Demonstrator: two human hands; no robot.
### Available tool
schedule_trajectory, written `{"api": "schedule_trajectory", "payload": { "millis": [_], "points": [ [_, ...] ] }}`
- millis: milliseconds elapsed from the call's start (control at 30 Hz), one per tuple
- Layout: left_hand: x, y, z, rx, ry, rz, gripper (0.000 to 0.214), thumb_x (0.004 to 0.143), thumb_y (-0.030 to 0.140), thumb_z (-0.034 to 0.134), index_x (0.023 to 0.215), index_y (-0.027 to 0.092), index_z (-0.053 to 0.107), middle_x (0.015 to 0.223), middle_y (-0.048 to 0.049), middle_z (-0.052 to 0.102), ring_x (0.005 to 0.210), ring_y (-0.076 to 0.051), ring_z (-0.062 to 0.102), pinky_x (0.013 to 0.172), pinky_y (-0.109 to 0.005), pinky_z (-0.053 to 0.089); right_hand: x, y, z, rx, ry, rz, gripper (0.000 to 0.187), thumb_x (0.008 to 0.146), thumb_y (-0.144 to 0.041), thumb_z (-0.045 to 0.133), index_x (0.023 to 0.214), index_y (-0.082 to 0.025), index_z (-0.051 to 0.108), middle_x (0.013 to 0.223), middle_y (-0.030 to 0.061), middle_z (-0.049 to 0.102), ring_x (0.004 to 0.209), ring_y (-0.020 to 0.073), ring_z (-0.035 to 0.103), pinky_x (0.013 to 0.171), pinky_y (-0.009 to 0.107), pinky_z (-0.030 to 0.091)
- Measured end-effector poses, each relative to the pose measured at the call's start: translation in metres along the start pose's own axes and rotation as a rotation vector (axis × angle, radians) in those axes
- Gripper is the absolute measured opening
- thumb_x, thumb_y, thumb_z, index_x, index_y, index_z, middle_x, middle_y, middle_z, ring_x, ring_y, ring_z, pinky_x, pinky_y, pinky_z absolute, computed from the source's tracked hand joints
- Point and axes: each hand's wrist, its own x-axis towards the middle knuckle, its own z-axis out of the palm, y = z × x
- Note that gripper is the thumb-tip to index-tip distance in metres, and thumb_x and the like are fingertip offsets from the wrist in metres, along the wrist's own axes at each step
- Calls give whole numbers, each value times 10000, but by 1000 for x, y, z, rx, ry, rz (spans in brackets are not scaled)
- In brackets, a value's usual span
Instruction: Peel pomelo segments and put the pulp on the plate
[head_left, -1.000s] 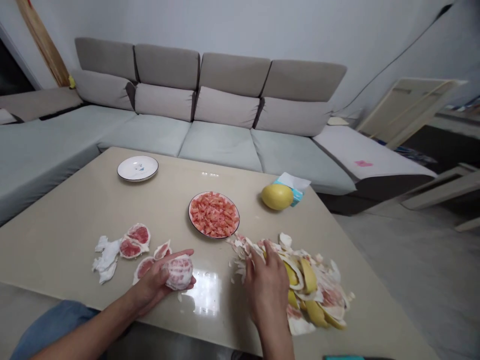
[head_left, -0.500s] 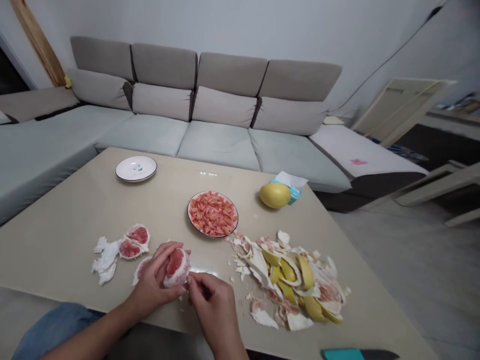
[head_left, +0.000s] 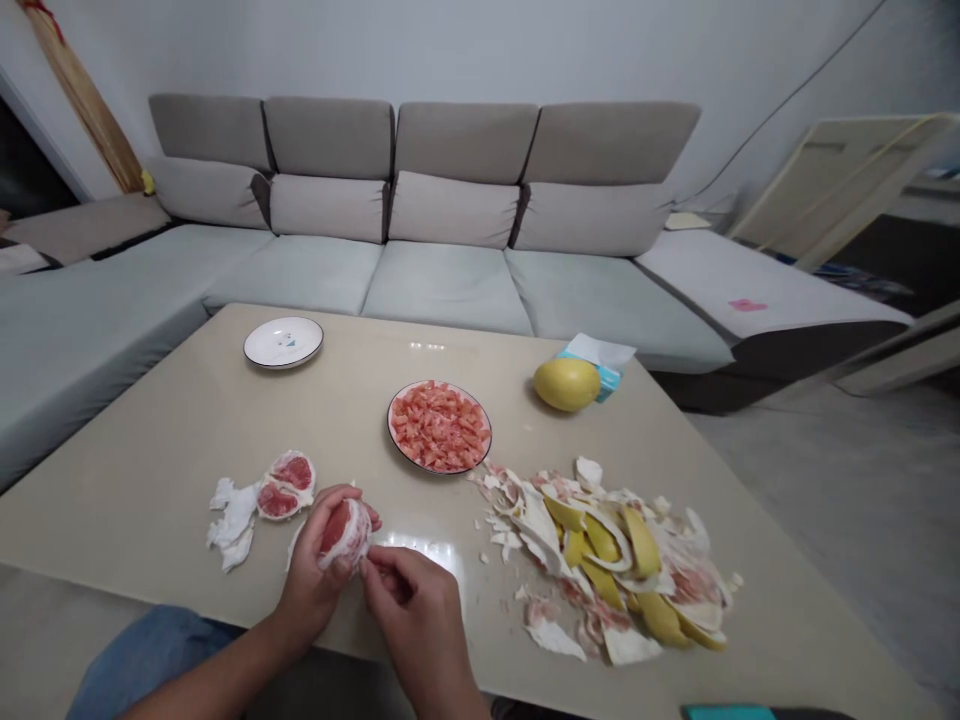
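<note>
Red pomelo chunk (head_left: pixel 345 533), front-left of the plate (head_left: pixel 400 449) of pulp (head_left: pixel 440 427), is gripped in the left hand (head_left: pixel 310 578); the right hand (head_left: pixel 421 604) pinches its white membrane (head_left: pixel 357 546), apparently peeling. The next move seems to call for a light, steady pull.

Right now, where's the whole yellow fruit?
In the head view, the yellow fruit sits toward the far right of the table, just in front of the tissue pack and beyond the peels.
</note>
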Motion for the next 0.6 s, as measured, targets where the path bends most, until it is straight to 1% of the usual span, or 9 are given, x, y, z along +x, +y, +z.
{"api": "schedule_trajectory", "payload": {
  "millis": [100, 200, 300, 433, 533, 600],
  "points": [
    [-3, -1, 2, 39, 60, 21, 635, 740, 703, 588, 1154, 221, 561, 1019, -74, 619, 893, -249, 632, 856, -379, 506, 1, 0, 1, -60, 4, -25, 216, 858, -195, 548, 787, -170, 750, 621, 31, 686, 533, 141, 602, 512, 208, 420],
    [-6, -5, 3, 19, 87, -20, 606, 747, 659, 622, 1166, 226, 560, 1036, -76, 633, 915, -253, 636, 868, -373, 504, 1, 0, 2, -130, 17, -49, 225, 848, -169, 538, 739, -177, 735, 600, 23, 671, 527, 141, 590, 503, 212, 398],
    [-9, -8, 4, -25, 73, -99, 624, 754, 637, 633, 1208, 222, 528, 1020, -83, 658, 930, -269, 646, 871, -385, 507, 0, 1, 5, -208, 72, -76, 196, 791, -128, 543, 678, -173, 696, 569, 11, 637, 499, 133, 555, 494, 218, 378],
    [-10, -6, 4, -76, 37, -166, 668, 744, 668, 620, 1216, 204, 528, 997, -99, 691, 916, -289, 663, 848, -381, 522, 1, 3, 7, -232, 134, -90, 157, 696, -83, 542, 591, -178, 609, 524, -23, 559, 453, 107, 489, 461, 205, 345],
    [-7, -2, 5, -167, -8, -243, 669, 773, 689, 566, 1217, 188, 552, 994, -111, 713, 915, -296, 678, 822, -368, 534, 6, 4, -2, -241, 163, -85, 161, 698, -77, 537, 587, -182, 585, 526, -30, 527, 459, 106, 475, 467, 207, 346],
    [-5, 0, 6, -242, 9, -318, 641, 793, 681, 549, 1199, 185, 577, 986, -110, 726, 927, -292, 685, 832, -367, 534, 9, 4, -11, -230, 183, -66, 156, 722, -82, 541, 618, -183, 599, 550, -24, 538, 481, 114, 490, 491, 215, 367]
  ]
}}
